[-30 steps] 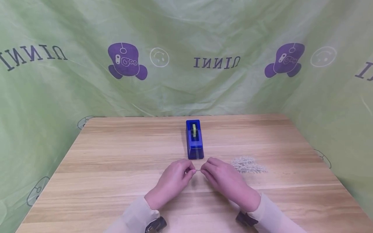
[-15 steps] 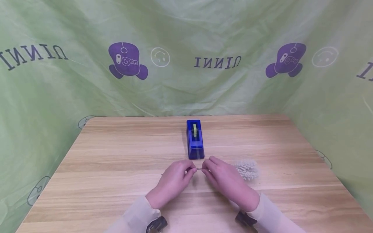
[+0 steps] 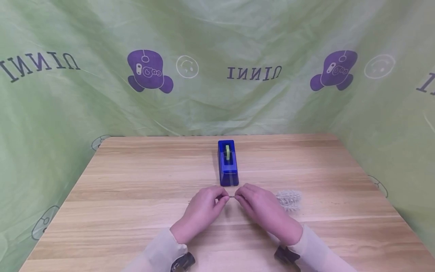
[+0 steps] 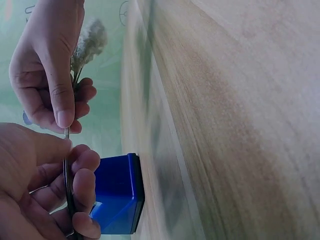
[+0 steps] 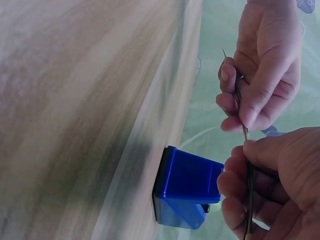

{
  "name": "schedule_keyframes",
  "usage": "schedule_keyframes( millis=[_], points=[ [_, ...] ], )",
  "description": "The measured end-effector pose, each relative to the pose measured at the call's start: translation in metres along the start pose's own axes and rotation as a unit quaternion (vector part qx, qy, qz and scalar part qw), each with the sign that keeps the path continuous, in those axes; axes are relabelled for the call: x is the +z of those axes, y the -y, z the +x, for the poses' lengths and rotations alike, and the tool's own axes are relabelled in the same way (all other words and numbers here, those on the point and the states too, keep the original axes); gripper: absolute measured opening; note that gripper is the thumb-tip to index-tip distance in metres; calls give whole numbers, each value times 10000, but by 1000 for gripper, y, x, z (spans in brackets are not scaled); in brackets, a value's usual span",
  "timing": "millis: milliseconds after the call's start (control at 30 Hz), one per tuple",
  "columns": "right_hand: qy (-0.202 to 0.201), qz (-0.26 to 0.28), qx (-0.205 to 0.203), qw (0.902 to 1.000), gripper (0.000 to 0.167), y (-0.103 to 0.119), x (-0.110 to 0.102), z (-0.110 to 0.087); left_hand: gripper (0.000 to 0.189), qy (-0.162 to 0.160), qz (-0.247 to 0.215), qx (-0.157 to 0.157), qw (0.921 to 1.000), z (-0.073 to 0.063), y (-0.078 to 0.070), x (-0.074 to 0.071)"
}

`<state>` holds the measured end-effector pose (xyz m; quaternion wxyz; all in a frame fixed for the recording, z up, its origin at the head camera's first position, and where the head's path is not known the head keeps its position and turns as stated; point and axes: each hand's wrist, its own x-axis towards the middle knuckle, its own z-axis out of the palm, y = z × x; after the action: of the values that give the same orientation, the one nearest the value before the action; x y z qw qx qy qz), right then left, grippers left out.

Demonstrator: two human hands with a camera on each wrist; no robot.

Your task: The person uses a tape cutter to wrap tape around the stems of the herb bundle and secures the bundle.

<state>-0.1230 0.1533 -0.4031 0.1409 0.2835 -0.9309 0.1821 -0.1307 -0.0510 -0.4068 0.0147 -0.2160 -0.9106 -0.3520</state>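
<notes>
Fluffy plumes (image 3: pixel 289 200), spread wide over the counter (image 3: pixel 142 166) a second ago, now show as a narrower brush past the right hand, while both hands have hardly shifted. Left hand (image 3: pixel 203 207) and right hand (image 3: pixel 263 207) each pinch the stems (image 5: pixel 250 192), thumb to curled fingers, each grip closed down with no more room than the stems take. Between the fingertips a short length shows bare; the thin ends poke out past the left hand. The stems are held above the counter, just nearer the person than the blue dispenser (image 3: pixel 228 166).
</notes>
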Motion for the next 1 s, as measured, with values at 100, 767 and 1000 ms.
schedule_keyframes(
  millis=[100, 767, 1000],
  points=[
    [-66, -16, -38, 10000, 4, 0, 1, 0, 12, 2, 46, 8, 10000, 0, -1, 0],
    [-95, -246, -211, 9994, 7, -2, 1, 2, 10, -129, 368, 13, 9992, 3, 0, 1],
    [-43, -139, -182, 9997, 3, -5, 1, 3, 9, -91, 432, -42, 9990, 4, 0, 1]
  ],
)
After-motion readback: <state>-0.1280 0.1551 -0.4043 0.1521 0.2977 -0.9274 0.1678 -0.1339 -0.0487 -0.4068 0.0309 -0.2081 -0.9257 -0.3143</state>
